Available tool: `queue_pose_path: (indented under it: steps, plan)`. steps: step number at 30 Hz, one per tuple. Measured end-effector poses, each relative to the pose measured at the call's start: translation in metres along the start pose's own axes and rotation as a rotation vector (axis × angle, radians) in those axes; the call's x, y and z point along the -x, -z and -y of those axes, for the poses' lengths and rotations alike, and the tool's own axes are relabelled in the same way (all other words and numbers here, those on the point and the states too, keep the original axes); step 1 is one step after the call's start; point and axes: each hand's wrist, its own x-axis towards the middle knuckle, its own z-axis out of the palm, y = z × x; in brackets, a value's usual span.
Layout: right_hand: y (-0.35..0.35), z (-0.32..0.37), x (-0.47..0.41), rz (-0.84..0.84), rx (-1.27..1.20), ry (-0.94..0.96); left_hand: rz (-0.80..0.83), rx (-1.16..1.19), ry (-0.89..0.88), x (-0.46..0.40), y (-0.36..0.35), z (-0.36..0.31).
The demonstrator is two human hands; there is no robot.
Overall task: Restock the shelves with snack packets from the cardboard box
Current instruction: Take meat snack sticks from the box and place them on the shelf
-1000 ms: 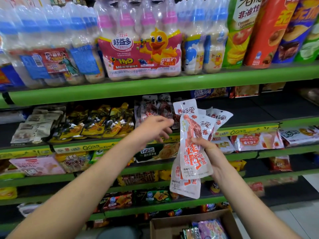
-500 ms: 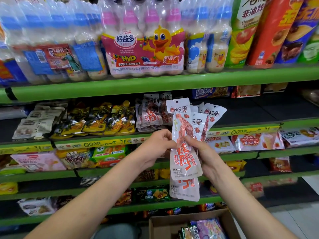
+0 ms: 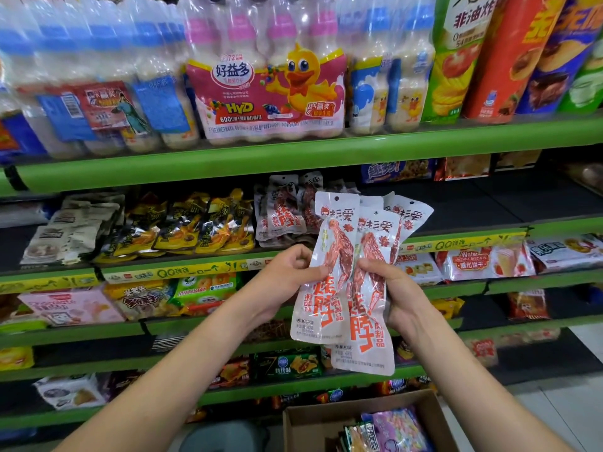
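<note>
Several white snack packets [image 3: 355,282] with red-orange lettering and a reddish meat picture are fanned upright in front of the green shelves [image 3: 293,158], held between both hands. The right hand [image 3: 396,295] grips the fan from the right side, its thumb pressed across the front of the nearer packets and its fingers curled behind them. The left hand [image 3: 287,278] pinches the left edge of the front packet [image 3: 326,278], thumb on the face, other fingers curled back toward the palm. That front packet sits a little higher than the one beside it, and the tops of at least two more show behind. Just behind the held fan, on the second shelf, a stack of matching packets [image 3: 284,210] lies leaning back, beside a row of yellow-and-black snack bags [image 3: 195,226]. On the top shelf stands a shrink-wrapped pack of milk-drink bottles [image 3: 267,93] with a yellow duck printed on it, and tall crisp tubes [image 3: 502,57] stand at the right. At the bottom edge, the open cardboard box [image 3: 313,419] sits on the floor with a purple packet [image 3: 398,429] and others inside.
</note>
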Motion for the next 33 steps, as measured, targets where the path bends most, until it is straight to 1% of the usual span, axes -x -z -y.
queue_pose_path:
  steps: [2,12,22,30,33]
  plan:
    - [0.0021,-0.0001,0.0002,-0.013,0.01,-0.003,-0.003,-0.028,-0.013,-0.0006,0.0001,0.0021]
    - [0.0091,0.0053,0.0043,-0.034,-0.01,0.022,-0.015,0.03,0.0,0.0006,0.0028,0.0006]
    - [0.007,0.0064,0.0025,-0.073,0.01,0.018,-0.015,0.012,-0.019,0.0025,0.0034,-0.0025]
    - [0.0074,0.0053,0.0039,-0.034,-0.007,0.005,-0.006,0.002,0.047,0.0035,0.0013,-0.0023]
    - [0.0095,0.0043,0.0033,-0.024,-0.006,0.0,0.012,0.031,0.071,0.0034,0.0016,-0.0032]
